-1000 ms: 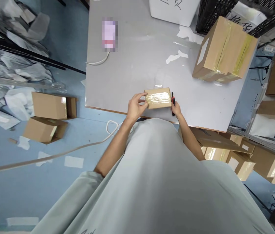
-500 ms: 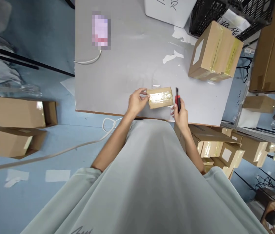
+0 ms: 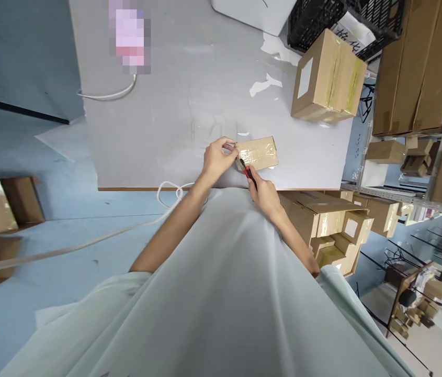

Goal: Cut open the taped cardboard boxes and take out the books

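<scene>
A small cardboard box (image 3: 259,152) with shiny clear tape along its top lies near the front edge of the grey table (image 3: 158,136). At its left end, my left hand (image 3: 219,158) grips the box with thumb and fingers. My right hand (image 3: 264,192) is closed around a red and black utility knife (image 3: 249,172). The knife's tip points up and left, at the taped left end of the box close to my left fingertips. Whether the blade is in the tape I cannot tell.
A larger taped carton (image 3: 328,78) stands at the table's right, before a black plastic crate (image 3: 317,26). A white bin (image 3: 252,13) is at the back. Torn white paper (image 3: 265,84) lies on the tabletop. A white cable (image 3: 158,220) hangs left of me; open cartons (image 3: 328,225) sit below right.
My right hand has brought the utility knife leftward from beside the box's right end to its left end. My left hand stays on the box. The camera view has shifted.
</scene>
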A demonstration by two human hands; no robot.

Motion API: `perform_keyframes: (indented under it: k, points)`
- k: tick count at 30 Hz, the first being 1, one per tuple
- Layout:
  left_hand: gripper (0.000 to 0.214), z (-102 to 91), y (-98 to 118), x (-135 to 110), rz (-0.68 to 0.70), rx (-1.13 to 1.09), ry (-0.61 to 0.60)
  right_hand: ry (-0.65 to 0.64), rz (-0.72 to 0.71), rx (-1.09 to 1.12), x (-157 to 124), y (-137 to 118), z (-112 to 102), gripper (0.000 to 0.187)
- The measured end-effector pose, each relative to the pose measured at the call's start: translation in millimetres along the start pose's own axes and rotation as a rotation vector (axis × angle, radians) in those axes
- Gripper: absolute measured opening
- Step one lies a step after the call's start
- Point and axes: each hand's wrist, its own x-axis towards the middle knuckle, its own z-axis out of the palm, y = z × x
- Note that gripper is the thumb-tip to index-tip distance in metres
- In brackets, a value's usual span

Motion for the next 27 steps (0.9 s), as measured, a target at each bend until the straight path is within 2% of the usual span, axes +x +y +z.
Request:
perform_keyframes:
  k: [5,11,17,23,27]
  points:
    - [0.026,0.1,3,3,0.045,0.036,0.001,-0.022,0.110,-0.113,-6,-28,-4,0.066]
    - [0.027,-3.5,10,0,0.033,0.085,-0.028,-0.088,0.185,-0.208,-6,-49,-14,0.068]
    - [0.023,0.5,12,-6,0.054,0.143,0.031,-0.155,0.222,-0.304,-2,-67,-22,0.077]
    - [0.026,1.8,8,-9,0.069,0.174,0.066,-0.212,0.194,-0.268,-4,-69,-31,0.072]
    - [0.031,1.4,4,-7,0.093,0.182,0.097,-0.175,0.135,-0.193,-15,-53,-34,0.068]
